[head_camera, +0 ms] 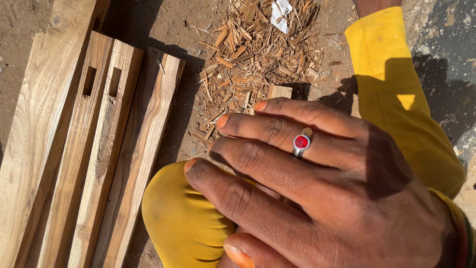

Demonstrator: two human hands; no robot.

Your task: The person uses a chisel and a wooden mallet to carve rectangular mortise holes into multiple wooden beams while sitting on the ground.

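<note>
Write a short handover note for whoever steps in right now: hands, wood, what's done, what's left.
Right hand: open, fingers spread, holding nothing, over a yellow-clad knee.
Left hand: out of view.
Planks lie side by side on the ground at left; two show slots.
Chips are piled ahead, a small block at their edge.
Done: slots cut in two planks.
Left: no tool in view; the rest cannot be told.

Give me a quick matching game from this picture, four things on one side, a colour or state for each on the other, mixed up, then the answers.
1. ring
2. knee
3. wooden bars
4. wood chips

a. covered in yellow cloth
b. scattered in a heap on the ground
c. red stone, worn on a finger
d. cut with rectangular slots

Pairs: 1-c, 2-a, 3-d, 4-b
</note>
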